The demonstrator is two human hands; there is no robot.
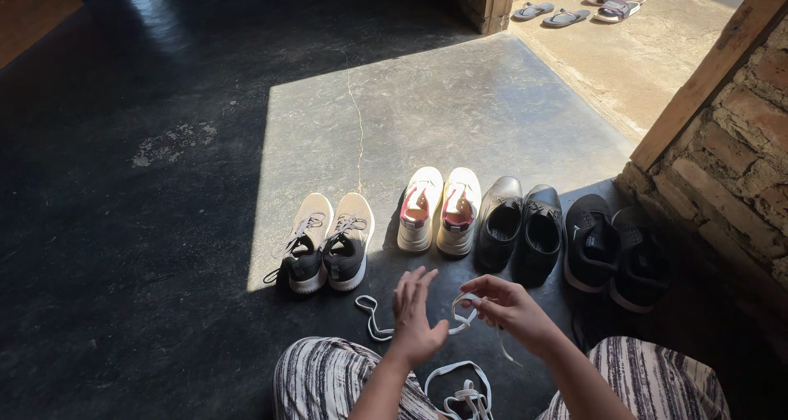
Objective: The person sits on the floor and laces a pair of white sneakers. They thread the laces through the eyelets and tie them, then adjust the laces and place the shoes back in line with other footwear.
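- White shoelace (465,317): light, limp, flat; best pinched near one end.
- Right hand (510,307): grip closed, pinching lace.
- Left hand (413,321): fingers spread, grip open, holding nothing.

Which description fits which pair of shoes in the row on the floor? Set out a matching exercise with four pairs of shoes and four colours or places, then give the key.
Column one:
1. pair at the left end
2. second pair from the left
3. third pair from the left
4. pair by the brick wall

Column two:
A. shiny black, no laces showing
B. white with pink lining
C. beige uppers with dark heels, laced
D. matt black, in shadow

Pairs: 1-C, 2-B, 3-A, 4-D
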